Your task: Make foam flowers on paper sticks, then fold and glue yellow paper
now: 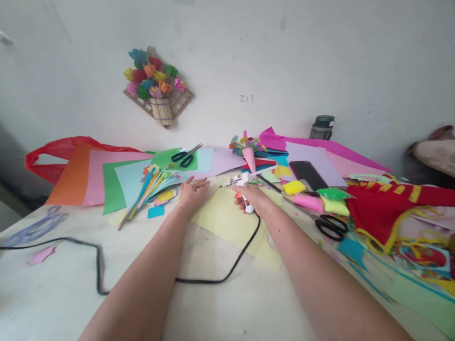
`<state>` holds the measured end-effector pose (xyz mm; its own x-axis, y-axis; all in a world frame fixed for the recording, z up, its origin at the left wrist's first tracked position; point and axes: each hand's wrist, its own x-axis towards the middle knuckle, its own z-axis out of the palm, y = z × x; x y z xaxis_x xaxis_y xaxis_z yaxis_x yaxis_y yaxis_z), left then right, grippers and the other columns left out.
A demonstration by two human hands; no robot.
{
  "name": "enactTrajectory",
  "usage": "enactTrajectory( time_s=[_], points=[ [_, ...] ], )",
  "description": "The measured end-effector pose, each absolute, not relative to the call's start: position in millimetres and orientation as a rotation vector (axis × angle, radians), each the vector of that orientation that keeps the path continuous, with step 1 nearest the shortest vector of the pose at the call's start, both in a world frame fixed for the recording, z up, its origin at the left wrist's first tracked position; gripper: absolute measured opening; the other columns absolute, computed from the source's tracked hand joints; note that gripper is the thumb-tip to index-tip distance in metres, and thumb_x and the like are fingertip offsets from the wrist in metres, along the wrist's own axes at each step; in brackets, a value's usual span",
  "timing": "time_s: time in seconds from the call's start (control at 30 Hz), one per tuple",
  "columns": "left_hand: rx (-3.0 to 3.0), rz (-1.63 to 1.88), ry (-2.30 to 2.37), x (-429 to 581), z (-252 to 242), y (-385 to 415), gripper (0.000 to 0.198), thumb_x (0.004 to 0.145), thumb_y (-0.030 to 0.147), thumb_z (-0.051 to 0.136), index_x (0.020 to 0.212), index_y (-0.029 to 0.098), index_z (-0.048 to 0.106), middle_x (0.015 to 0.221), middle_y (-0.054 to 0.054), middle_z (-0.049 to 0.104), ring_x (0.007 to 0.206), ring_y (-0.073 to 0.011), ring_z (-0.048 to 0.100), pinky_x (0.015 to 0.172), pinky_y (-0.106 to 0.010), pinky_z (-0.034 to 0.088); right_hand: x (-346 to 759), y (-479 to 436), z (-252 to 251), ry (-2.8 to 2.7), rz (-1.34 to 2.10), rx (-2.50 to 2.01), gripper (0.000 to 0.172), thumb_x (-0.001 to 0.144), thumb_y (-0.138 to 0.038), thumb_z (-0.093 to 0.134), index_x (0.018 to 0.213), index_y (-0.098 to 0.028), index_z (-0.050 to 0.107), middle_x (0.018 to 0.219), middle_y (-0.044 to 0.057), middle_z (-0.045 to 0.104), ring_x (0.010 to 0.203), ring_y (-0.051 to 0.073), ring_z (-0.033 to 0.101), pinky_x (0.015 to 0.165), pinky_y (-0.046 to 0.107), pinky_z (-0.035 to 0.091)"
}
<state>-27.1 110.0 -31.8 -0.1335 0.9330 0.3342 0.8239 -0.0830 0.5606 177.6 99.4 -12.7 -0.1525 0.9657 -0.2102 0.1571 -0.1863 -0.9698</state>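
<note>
My right hand is wrapped round a white glue gun with an orange trigger, held over a pale yellow paper sheet. From the gun's handle a black cord curves down and runs off to the left. My left hand rests with fingers stretched out at the left edge of the yellow sheet, holding nothing. Just past the gun stands a pink paper cone filled with small colored paper flowers. Left of my left hand lie several colored paper strips in a fan.
Scissors with dark handles lie on paper sheets at the back; black scissors lie to the right. A phone, clay packs and red cloth crowd the right. A bottle stands by the wall.
</note>
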Motion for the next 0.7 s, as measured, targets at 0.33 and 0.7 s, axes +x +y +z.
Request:
enactTrajectory(
  time_s=[0.33, 0.7],
  points=[
    [2.312, 0.449, 2.058, -13.9, -28.0, 103.9, 0.040, 0.085, 0.040, 0.028, 0.112, 0.036, 0.057, 0.140, 0.012, 0.027, 0.132, -0.0259, -0.007, 0.104, -0.052, -0.005, 172.9, 97.1, -7.1, -1.409, 1.372, -1.404, 0.039, 0.069, -0.051, 0.060, 0.068, -0.013, 0.052, 0.043, 0.001, 0.054, 0.029, 0.007, 0.042, 0.030, 0.020, 0.037],
    [2.377, 0.400, 2.056, -12.3, -25.7, 100.1, 0.041, 0.087, 0.040, 0.026, 0.112, 0.035, 0.058, 0.139, 0.011, 0.028, 0.132, -0.0258, -0.005, 0.105, -0.050, -0.004, 168.3, 93.1, -1.9, -1.486, 1.303, -1.435, 0.031, 0.074, -0.041, 0.058, 0.062, -0.014, 0.048, 0.041, 0.001, 0.054, 0.028, 0.008, 0.042, 0.029, 0.019, 0.036]
  ],
)
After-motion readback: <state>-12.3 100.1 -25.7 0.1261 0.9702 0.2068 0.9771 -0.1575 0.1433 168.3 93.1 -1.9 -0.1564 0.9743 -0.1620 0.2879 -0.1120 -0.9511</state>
